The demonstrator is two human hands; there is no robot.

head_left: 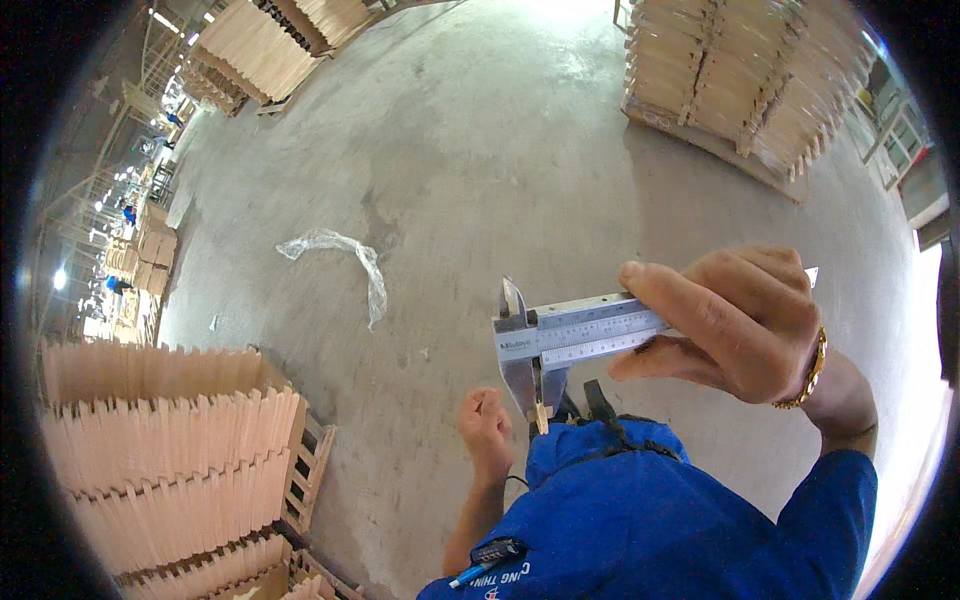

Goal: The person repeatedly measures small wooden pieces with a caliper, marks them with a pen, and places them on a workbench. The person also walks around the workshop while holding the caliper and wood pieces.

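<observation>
A silver vernier caliper (pixel 590 328) is gripped in my right hand (pixel 735 320), the thumb and fingers closed around its beam in front of my chest. Its larger jaws point down toward my body, and a small light-brown piece (pixel 541 417), apparently wood, shows at their tips. My left hand (pixel 485 430) is just left of those jaws, apart from the caliper. The left fingers are curled in, and whatever they may hold is hidden. A gold-coloured bracelet circles my right wrist.
Stacked wooden pieces (pixel 170 430) stand on a pallet at lower left. A wrapped stack (pixel 745 75) sits on a pallet at upper right, another stack (pixel 255 50) at upper left. Crumpled clear plastic (pixel 340 245) lies on the concrete floor (pixel 480 190). People in blue are far left.
</observation>
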